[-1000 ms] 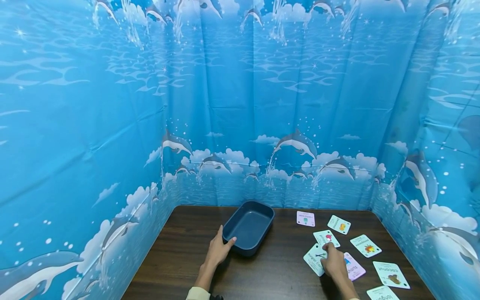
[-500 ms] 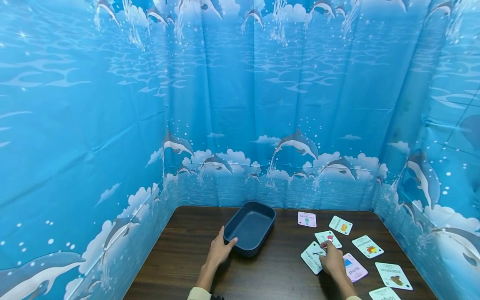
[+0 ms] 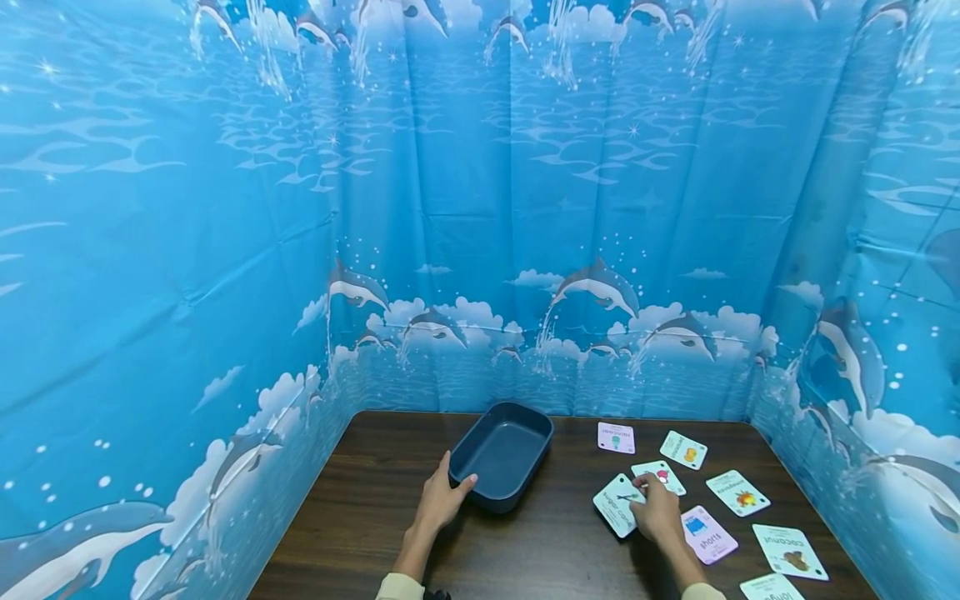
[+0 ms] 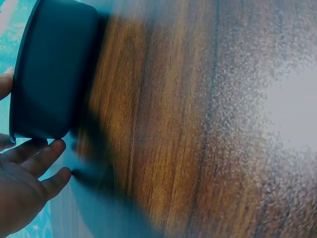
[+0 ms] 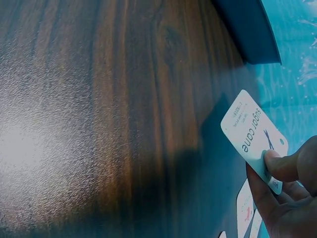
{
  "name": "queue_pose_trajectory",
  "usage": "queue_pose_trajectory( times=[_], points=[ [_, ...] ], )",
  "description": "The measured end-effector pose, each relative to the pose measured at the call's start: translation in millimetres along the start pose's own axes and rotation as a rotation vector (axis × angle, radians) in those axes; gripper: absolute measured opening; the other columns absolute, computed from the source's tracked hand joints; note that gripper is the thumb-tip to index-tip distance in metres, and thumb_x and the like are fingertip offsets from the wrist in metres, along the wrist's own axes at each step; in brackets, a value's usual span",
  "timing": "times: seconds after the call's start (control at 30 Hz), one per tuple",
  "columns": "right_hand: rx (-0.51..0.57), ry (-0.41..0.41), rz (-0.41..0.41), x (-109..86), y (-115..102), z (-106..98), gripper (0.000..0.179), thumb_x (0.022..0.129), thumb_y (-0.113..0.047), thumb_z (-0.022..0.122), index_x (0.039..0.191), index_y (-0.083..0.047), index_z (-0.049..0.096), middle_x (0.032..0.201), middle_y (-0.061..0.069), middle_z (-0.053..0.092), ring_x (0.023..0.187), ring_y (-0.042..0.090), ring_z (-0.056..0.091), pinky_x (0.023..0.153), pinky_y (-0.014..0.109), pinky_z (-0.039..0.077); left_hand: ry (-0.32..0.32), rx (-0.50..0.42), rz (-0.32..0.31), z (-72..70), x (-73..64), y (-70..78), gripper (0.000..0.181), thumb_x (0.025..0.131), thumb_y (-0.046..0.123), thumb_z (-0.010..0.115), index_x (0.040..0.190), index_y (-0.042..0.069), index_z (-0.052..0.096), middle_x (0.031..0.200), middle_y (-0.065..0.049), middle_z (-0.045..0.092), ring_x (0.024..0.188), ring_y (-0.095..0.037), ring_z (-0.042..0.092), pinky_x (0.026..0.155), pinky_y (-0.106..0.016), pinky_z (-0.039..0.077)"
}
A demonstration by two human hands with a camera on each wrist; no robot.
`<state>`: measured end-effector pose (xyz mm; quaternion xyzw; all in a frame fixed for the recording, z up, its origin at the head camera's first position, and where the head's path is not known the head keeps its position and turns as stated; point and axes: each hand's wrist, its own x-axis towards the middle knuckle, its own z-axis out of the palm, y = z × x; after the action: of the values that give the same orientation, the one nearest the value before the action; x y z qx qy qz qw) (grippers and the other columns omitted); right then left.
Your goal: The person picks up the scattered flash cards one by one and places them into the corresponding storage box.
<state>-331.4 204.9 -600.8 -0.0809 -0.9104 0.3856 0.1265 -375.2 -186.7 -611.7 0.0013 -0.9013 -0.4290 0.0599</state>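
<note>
A dark blue rectangular tray (image 3: 501, 458) stands on the table, left of the cards. My left hand (image 3: 438, 500) grips its near left corner, with thumb and fingers either side of the corner. In the right wrist view a white-green "sugar cane" picture card (image 5: 253, 131) is pinched between the thumb and fingers of my right hand (image 5: 292, 183). The head view shows that card (image 3: 613, 504) tilted, with my right hand (image 3: 660, 512) partly over the dragon fruit-like card (image 3: 671, 477) behind. Close by the right hand lies a purple "shorts" card (image 3: 708, 536).
Around the right side lie a "raincoat" card (image 3: 616, 438), a card with orange fruit (image 3: 683, 450), another fruit card (image 3: 738, 493), a "coconut" card (image 3: 791, 552) and one cut off by the frame (image 3: 771, 587). A blue dolphin-print curtain (image 3: 480, 250) surrounds the wooden table (image 3: 360, 500).
My right hand has lifted the sugar cane card's edge and drawn it slightly left, away from the shorts card. The left hand stays on the tray.
</note>
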Motion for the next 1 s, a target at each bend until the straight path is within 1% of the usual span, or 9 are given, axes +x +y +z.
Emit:
queue_pose_trajectory(
  times=[0.1,0.27,0.5,0.6,0.77,1.0],
  points=[
    [0.003,-0.005,0.001,0.2,-7,-1,0.032,0.08,0.004,0.076,0.111,0.005,0.067,0.101,0.026,0.075,0.097,0.044,0.071,0.084,0.057,0.055,-0.001,-0.002,0.01,-0.8,1.1,-0.4,0.088,0.104,0.043,0.072,0.166,-0.004,0.03,0.162,-0.038,0.043,0.147,-0.056,0.047,0.115,-0.071,0.043],
    [0.015,-0.012,-0.002,1.4,-11,4,0.031,0.083,0.005,0.077,0.113,0.005,0.068,0.106,0.028,0.076,0.1,0.044,0.072,0.088,0.059,0.054,0.005,0.002,0.02,-2.5,1.2,-1.9,0.088,0.103,0.041,0.072,0.165,-0.005,0.031,0.161,-0.038,0.044,0.146,-0.055,0.049,0.114,-0.07,0.044],
    [0.03,-0.006,-0.015,0.2,-18,5,0.029,0.082,0.005,0.078,0.11,0.004,0.068,0.1,0.023,0.075,0.093,0.038,0.071,0.084,0.056,0.054,0.007,0.001,0.022,-3.5,-1.2,-2.3,0.086,0.103,0.037,0.073,0.164,-0.007,0.032,0.159,-0.038,0.046,0.143,-0.056,0.052,0.112,-0.071,0.045],
    [0.029,-0.012,-0.011,2.5,-20,6,0.029,0.083,0.005,0.077,0.111,0.004,0.069,0.1,0.022,0.075,0.093,0.035,0.07,0.085,0.056,0.054,0.006,-0.004,0.018,-2.4,-0.8,-2.7,0.086,0.104,0.037,0.073,0.165,-0.006,0.031,0.16,-0.037,0.045,0.144,-0.055,0.051,0.113,-0.07,0.045],
    [0.034,-0.02,-0.011,7.2,-23,9,0.029,0.085,0.006,0.077,0.113,0.006,0.069,0.1,0.023,0.075,0.092,0.034,0.069,0.087,0.057,0.054,0.007,0.003,0.011,-0.1,0.8,-4.1,0.086,0.103,0.038,0.073,0.165,-0.005,0.031,0.161,-0.037,0.045,0.145,-0.055,0.05,0.113,-0.07,0.045],
    [0.048,0.005,-0.035,7.5,-31,12,0.029,0.083,0.006,0.079,0.11,0.006,0.07,0.098,0.021,0.076,0.091,0.033,0.072,0.084,0.051,0.055,0.009,0.004,0.005,0.7,1.5,-3.0,0.085,0.103,0.037,0.073,0.165,-0.005,0.032,0.16,-0.037,0.046,0.145,-0.055,0.051,0.114,-0.07,0.044]
  ],
)
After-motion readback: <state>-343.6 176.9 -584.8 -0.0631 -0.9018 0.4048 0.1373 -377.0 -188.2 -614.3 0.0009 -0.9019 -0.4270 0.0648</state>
